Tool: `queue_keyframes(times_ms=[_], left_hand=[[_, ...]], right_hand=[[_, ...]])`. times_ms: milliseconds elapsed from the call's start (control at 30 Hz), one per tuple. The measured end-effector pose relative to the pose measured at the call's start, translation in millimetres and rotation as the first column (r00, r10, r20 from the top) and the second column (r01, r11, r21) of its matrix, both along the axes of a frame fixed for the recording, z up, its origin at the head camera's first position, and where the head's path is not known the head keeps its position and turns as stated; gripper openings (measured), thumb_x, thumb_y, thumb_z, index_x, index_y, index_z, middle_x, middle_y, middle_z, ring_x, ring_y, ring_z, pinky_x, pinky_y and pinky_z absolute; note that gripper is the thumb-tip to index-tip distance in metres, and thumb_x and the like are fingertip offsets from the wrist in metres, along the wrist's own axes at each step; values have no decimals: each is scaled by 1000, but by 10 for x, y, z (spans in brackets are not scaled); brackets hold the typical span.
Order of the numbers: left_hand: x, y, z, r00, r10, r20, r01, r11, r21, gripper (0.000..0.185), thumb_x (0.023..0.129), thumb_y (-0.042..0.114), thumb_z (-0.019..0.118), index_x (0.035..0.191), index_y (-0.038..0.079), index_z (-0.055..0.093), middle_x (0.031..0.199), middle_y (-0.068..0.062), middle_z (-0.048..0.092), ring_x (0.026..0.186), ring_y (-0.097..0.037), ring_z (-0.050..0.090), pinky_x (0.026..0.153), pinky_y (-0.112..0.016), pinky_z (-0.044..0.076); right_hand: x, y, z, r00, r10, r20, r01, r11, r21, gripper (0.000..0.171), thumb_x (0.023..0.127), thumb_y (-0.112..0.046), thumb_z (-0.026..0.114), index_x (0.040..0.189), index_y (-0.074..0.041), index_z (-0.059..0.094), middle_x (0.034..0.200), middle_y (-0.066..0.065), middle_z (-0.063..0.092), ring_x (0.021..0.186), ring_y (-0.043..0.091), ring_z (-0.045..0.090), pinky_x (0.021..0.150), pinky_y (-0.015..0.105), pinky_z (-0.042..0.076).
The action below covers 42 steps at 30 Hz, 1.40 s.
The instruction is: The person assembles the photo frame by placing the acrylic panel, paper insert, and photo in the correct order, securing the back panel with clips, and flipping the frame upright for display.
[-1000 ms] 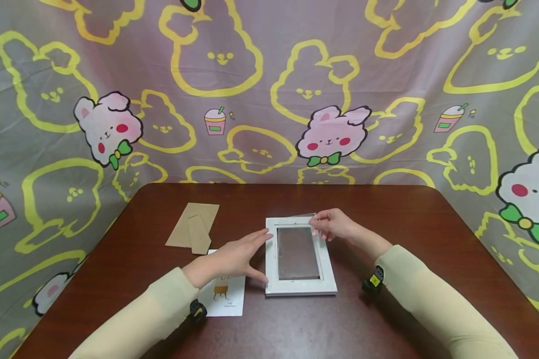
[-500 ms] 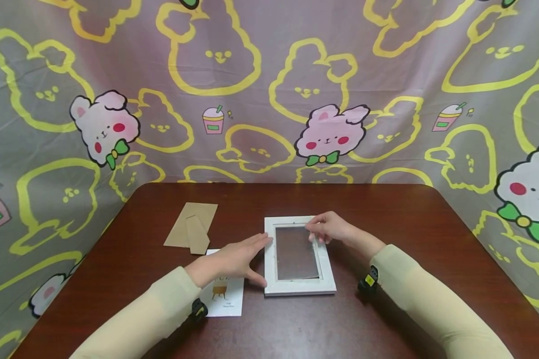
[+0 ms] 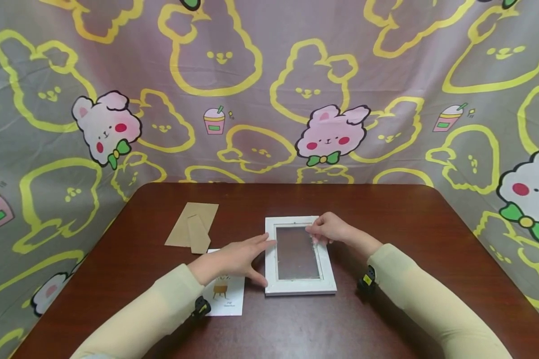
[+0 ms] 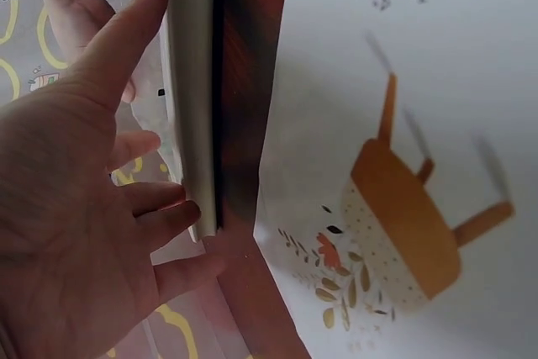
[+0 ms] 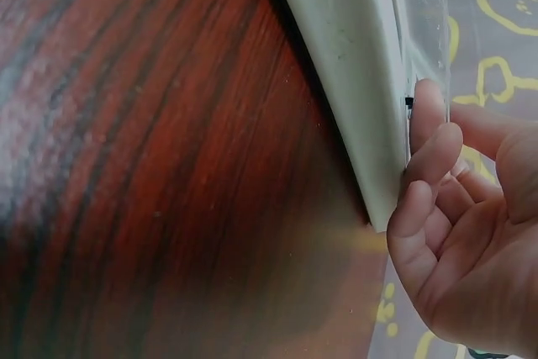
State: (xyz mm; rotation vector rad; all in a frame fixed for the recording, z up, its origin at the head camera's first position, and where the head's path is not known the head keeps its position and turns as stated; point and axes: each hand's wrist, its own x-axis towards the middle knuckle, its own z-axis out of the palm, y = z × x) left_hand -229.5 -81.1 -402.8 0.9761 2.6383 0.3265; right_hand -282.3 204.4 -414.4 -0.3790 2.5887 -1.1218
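Note:
A white picture frame (image 3: 300, 288) lies flat at the middle of the brown table (image 3: 408, 224), with a clear pane (image 3: 296, 254) lying in its opening. My left hand (image 3: 251, 257) has straight fingers spread against the frame's left side; in the left wrist view the fingers (image 4: 126, 31) touch the frame's edge (image 4: 192, 81). My right hand (image 3: 330, 230) is at the frame's upper right, its bent fingertips pinching the pane's edge there. In the right wrist view the curled fingers (image 5: 424, 174) touch the frame's rail (image 5: 345, 65).
A brown cardboard backing with a stand flap (image 3: 193, 230) lies left of the frame. A white printed card (image 3: 226, 296) with a chair drawing (image 4: 403, 233) lies under my left forearm. A patterned cloth (image 3: 269, 99) hangs behind and beside the table.
The far edge of the clear pane, raised above the frame a second ago, has come down into the opening. My right hand sank with it; the left hand stayed put.

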Motion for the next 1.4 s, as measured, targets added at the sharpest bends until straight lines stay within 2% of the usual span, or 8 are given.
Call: queue_keyframes(times_ms=[167,367,800,1133,1400], left_hand=[[6,17,-3,1000,-22,2,22,1000,-13,99,70,58,79,152,23,35,157,-15,23,137,-27,36,97,-45,44],[31,55,-14,998,-56,-38,54,998,-32,97,70,62,77,151,24,37,156,-21,22,135,-29,39,90,-41,48],[59,79,5,999,-44,-28,43,998,-41,92,71,59,78,148,24,42,156,-22,20,136,-30,37,93,-42,46],[52,80,8,998,-48,-29,47,998,-35,92,71,59,78,148,23,43,156,-22,19,137,-30,35,94,-42,46],[61,76,9,999,-40,1,40,999,-29,92,72,58,78,148,23,42,158,-20,17,142,-29,25,100,-43,41]], right_hand=[[6,-17,-10,999,22,-42,-20,999,48,33,96,-21,62,67,-6,66,52,-2,55,42,8,44,43,23,36],[5,-48,11,997,28,-68,-20,992,121,38,95,-22,64,60,-8,59,48,-3,48,41,9,40,43,23,33],[-22,-85,64,991,101,-86,-67,941,331,45,96,-34,62,57,-12,56,45,-3,46,42,12,40,48,28,30],[-32,-81,80,989,109,-97,-66,927,369,44,96,-36,61,59,-13,57,46,-3,48,42,12,43,47,28,31],[-18,-83,99,987,122,-105,-74,922,380,43,96,-36,61,60,-13,58,47,-3,49,42,12,44,47,28,32]])
